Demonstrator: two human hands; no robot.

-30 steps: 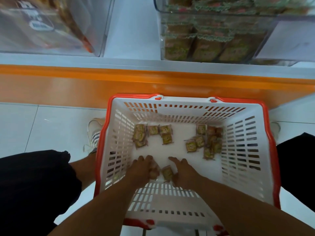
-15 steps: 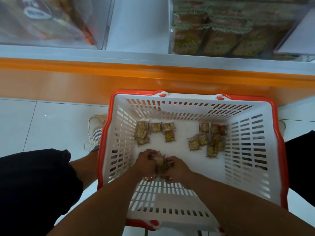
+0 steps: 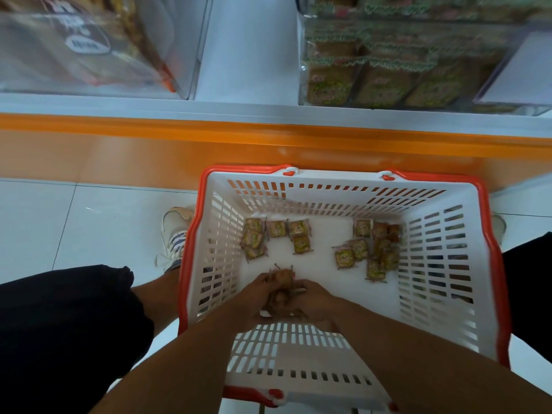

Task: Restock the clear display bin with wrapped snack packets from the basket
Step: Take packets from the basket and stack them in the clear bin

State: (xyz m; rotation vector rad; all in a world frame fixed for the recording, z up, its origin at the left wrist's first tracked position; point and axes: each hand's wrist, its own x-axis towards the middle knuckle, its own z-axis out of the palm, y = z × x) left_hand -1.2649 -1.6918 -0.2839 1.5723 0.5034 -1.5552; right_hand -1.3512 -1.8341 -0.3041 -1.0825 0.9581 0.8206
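A white basket with a red rim (image 3: 418,210) stands on the floor in front of me. Small yellow-green wrapped snack packets lie on its bottom in two groups, one at the back left (image 3: 276,236) and one at the right (image 3: 372,249). My left hand (image 3: 254,300) and my right hand (image 3: 316,303) are cupped together near the basket's front, closed around a bunch of packets (image 3: 282,291). The clear display bin (image 3: 397,55), stacked with similar packets, sits on the shelf above at the upper right.
An orange-fronted shelf (image 3: 268,144) runs across above the basket. Another clear bin (image 3: 98,46) with other goods stands at the upper left. My shoe (image 3: 174,234) and dark-clothed knees flank the basket on white floor tiles.
My hands have come together from apart and gathered the loose packets between them into one bunch. The view has shifted so the basket sits further right.
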